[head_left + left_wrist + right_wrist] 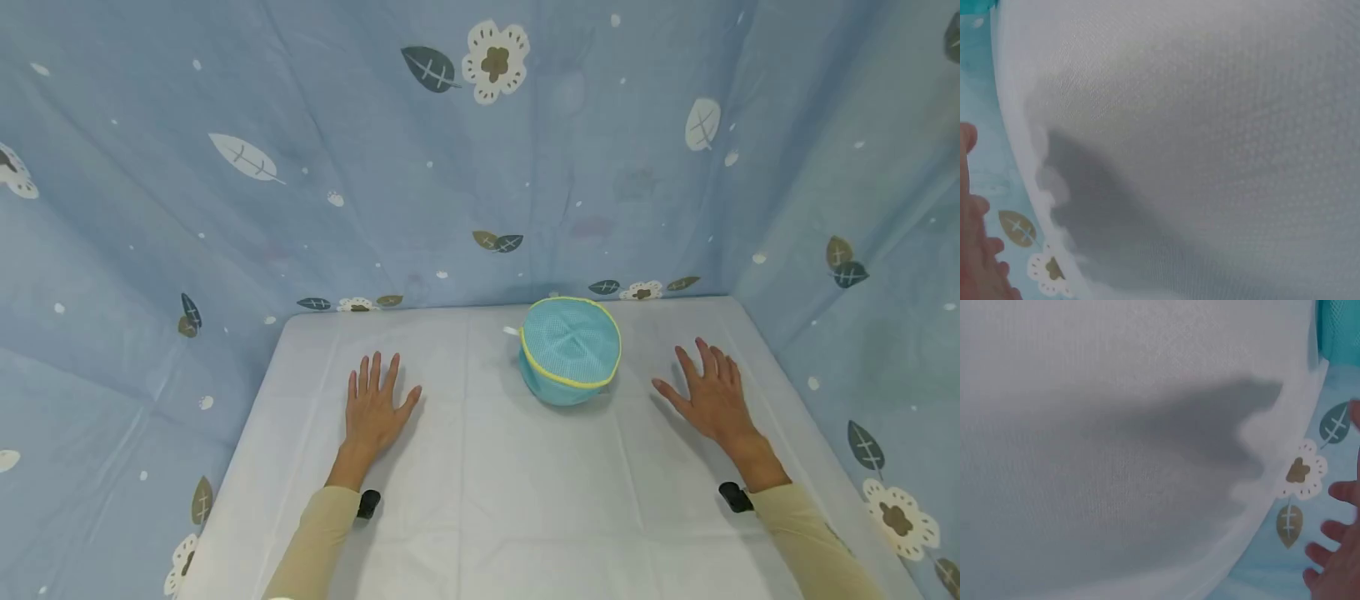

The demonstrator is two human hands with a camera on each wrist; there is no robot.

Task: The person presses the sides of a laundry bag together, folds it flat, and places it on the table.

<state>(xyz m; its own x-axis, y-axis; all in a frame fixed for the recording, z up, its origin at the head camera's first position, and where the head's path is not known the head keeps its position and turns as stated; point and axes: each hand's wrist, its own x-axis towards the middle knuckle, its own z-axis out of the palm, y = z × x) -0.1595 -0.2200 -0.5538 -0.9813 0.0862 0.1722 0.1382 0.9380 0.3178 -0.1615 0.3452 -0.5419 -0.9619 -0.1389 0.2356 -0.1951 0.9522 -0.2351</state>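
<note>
Fingers (375, 377) of the left hand (371, 423) reach towards the counter's far edge with small gaps between them, the thumb held well out; those of the right hand (718, 408) are likewise apart, near the counter's right edge, and neither set is clamped on anything. Shadows lie beside both hands on the white-covered counter (525, 508), so they seem to hover rather than press, though contact is hard to rule out. Between them, nearer the right hand, a turquoise mesh bag (572, 343) with a yellow rim stands by the far edge, right of its middle, its round top tipped towards the near edge and a white tag (511, 331) poking out on the left. Because the bag looks light and soft, a one-sided touch could probably topple or slide it, and a forward push could drive it over the far edge into the blue patterned curtain (375, 183); squeezing its walls may simply crumple them. The right fingers, being closer, might bump it leftward before the left ones can steady it. Only the head view gives the whole bag and the counter's two far corners. The wrist views instead show broad hand shadows and fingertips at the picture's border; the right one catches mesh weave in its upper corner, the left a mere turquoise sliver.
</note>
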